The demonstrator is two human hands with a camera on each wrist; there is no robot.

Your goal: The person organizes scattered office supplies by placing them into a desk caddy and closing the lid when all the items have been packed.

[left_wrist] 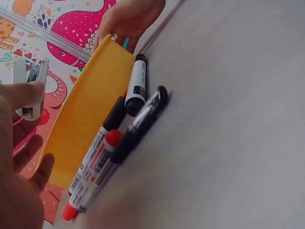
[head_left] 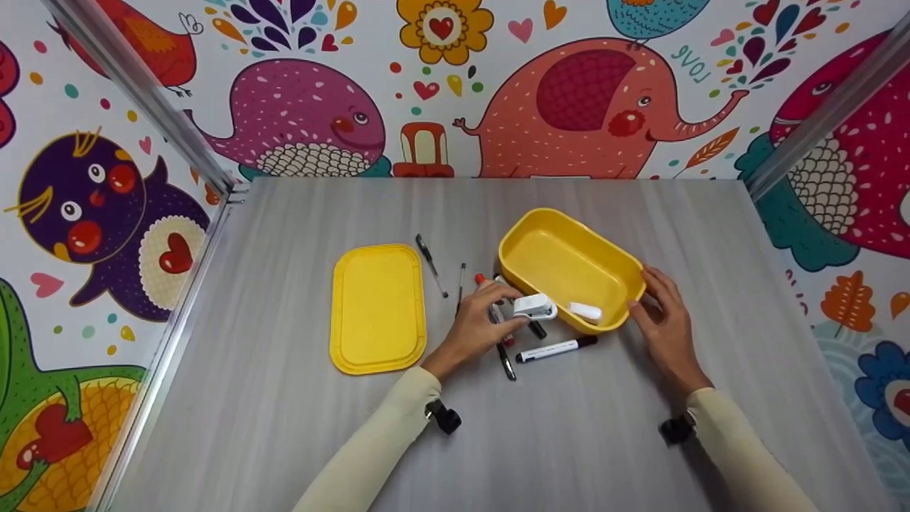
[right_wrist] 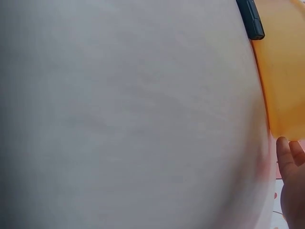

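My left hand (head_left: 475, 326) pinches a small white stapler (head_left: 534, 306) between thumb and fingers, held up by the near-left rim of a yellow box (head_left: 561, 259). Metal shows inside the stapler (left_wrist: 32, 78) in the left wrist view. At the box's right end, my right hand (head_left: 667, 331) grips the corner with thumb and fingers; its fingertips (right_wrist: 282, 143) meet the wall in the right wrist view. Inside the box, a white rounded oblong item (head_left: 584, 311) lies at the near end. Below the left hand, a red-capped marker (left_wrist: 93, 174) and a black-capped marker (left_wrist: 97, 145) lie close together.
A yellow lid (head_left: 378, 309) lies flat to the left. Between lid and box are a pen (head_left: 431, 264) and a thinner pen (head_left: 462, 279). A white marker with black cap (head_left: 554, 350) and a black pen (head_left: 505, 361) lie nearer me. Patterned walls edge the table.
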